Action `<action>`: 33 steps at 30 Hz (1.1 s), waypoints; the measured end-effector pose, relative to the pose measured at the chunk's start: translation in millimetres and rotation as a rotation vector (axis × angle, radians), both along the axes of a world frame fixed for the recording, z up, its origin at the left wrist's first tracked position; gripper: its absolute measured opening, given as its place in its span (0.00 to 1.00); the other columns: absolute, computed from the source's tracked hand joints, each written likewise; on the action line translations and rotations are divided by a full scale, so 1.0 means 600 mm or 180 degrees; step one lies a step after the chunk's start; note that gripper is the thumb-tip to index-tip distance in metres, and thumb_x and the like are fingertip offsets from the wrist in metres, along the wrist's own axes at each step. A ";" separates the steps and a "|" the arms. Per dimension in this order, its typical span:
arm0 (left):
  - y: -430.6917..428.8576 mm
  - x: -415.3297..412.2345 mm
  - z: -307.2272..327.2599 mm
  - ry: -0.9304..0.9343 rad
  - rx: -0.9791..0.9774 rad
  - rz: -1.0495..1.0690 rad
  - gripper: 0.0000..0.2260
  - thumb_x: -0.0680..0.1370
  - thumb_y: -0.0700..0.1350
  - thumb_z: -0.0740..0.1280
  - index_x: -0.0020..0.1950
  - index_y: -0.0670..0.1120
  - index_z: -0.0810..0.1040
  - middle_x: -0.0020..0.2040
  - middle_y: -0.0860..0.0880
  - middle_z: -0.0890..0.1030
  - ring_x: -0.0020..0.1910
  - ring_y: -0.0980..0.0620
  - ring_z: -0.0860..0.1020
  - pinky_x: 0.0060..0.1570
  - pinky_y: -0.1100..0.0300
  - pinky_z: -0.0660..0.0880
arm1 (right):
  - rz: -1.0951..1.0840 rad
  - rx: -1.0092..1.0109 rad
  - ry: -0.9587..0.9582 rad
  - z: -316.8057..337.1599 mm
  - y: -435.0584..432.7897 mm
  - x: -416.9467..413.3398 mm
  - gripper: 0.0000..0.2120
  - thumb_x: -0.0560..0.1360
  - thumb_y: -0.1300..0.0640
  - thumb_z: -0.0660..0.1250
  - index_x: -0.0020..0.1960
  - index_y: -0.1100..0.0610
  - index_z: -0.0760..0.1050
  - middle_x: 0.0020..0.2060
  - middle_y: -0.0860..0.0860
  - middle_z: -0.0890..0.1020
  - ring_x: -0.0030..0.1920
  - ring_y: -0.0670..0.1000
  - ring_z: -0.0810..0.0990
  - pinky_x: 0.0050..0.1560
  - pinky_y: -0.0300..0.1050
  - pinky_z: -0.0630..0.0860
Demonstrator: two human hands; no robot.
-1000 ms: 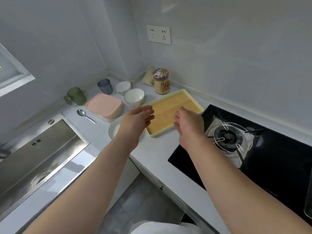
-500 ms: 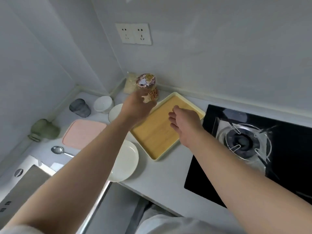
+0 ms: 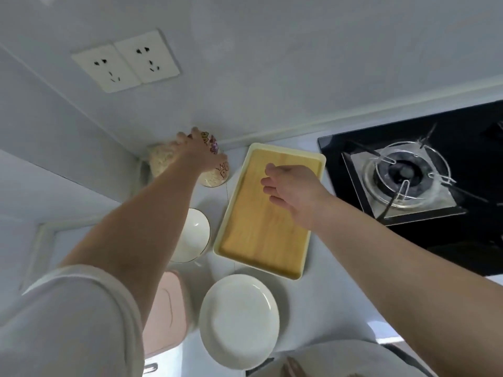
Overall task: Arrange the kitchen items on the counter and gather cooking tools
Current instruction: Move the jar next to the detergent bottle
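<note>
There, the jar in the back corner of the desk was gripped from above by the left hand; the right hand was held loosely spread over the tray.

The left hand grips a printed jar at eleven o'clock from the wooden tray. The right hand hovers over the tray, fingers relaxed.

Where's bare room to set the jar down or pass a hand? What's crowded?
Free: the tray floor, bare wood under the right hand; the counter between plate, tray's near rim and hob. Crowded: left of the tray, bowl, pink box and plate sit close; back corner, left hand grips the jar beside a bag.
</note>
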State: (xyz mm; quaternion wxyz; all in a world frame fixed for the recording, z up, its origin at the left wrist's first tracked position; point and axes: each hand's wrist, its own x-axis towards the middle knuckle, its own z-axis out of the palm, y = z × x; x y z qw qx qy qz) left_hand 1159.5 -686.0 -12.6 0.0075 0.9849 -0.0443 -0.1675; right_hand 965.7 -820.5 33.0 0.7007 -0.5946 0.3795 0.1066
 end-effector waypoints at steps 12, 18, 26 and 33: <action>0.011 -0.009 -0.014 -0.0547 -0.0157 -0.0393 0.38 0.71 0.61 0.69 0.78 0.57 0.58 0.67 0.40 0.65 0.63 0.36 0.67 0.48 0.48 0.69 | -0.0248 0.0091 0.0101 -0.024 0.006 0.000 0.12 0.82 0.47 0.63 0.42 0.50 0.74 0.48 0.49 0.82 0.57 0.54 0.81 0.64 0.52 0.76; 0.007 -0.097 0.114 -0.1109 -0.0716 -0.1107 0.38 0.69 0.60 0.72 0.77 0.60 0.61 0.68 0.42 0.67 0.64 0.35 0.68 0.63 0.44 0.69 | -0.0537 0.0527 0.0012 -0.027 -0.007 -0.035 0.18 0.82 0.47 0.62 0.62 0.60 0.76 0.53 0.53 0.82 0.55 0.51 0.81 0.54 0.43 0.78; -0.099 -0.270 0.264 -0.0141 -0.1811 -0.2263 0.40 0.64 0.59 0.76 0.73 0.70 0.64 0.61 0.55 0.71 0.63 0.58 0.70 0.58 0.65 0.65 | -0.1340 0.2622 -0.1036 0.002 -0.041 -0.132 0.32 0.78 0.31 0.55 0.68 0.54 0.75 0.61 0.60 0.81 0.61 0.65 0.80 0.63 0.71 0.71; -0.232 -0.457 0.311 -0.0509 -0.1550 -0.3487 0.40 0.64 0.69 0.66 0.75 0.69 0.59 0.61 0.58 0.69 0.65 0.51 0.69 0.63 0.55 0.70 | -0.1862 0.2517 -0.1756 0.037 -0.128 -0.314 0.29 0.77 0.35 0.58 0.66 0.54 0.78 0.62 0.58 0.81 0.64 0.62 0.78 0.61 0.59 0.76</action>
